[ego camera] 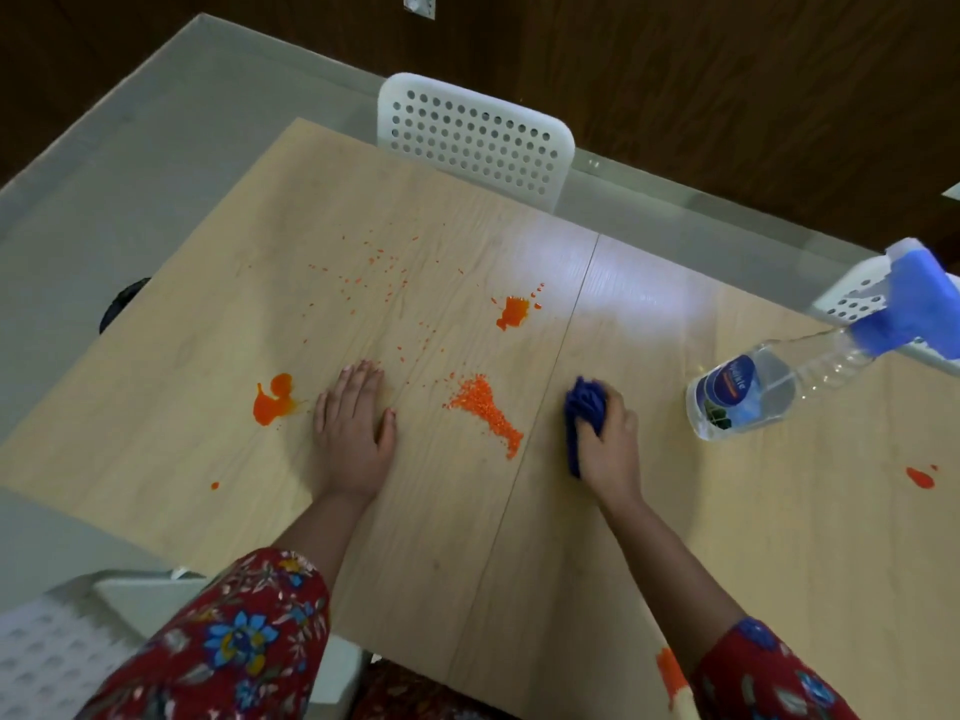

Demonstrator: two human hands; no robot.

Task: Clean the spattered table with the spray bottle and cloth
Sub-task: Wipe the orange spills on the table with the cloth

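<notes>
Resting the left hand [353, 423] flat on the surface [675, 537], palm down, fingers straight and released, holding nothing, between an orange blot [272, 400] on its left and one heap of orange grains [485, 407] on its right.

Gripping one bunched blue cloth [584, 407] in the right hand [608, 439], fingers curled round it, cloth down on the surface just right of the heap.

Having one clear spray bottle [769, 387] with a blue trigger head standing on the surface, well right of the cloth, touched by neither hand. Showing a dark blue label [724, 389] with pale lettering on it, too blurred for reading.

Counting three larger blots in all: the one left of the left hand, a second [513, 311] farther off toward the middle, a third [919, 478] near the right edge. Counting also one small spot [214, 485] at the near left, and fine specks [384, 267] scattering across the far middle, too many for counting.

Counting three white perforated chairs: one [472, 140] at the far side, one [852, 298] behind the bottle at the right, one [52, 652] at the near left.

Wearing red floral sleeves [234, 641] on both arms.
</notes>
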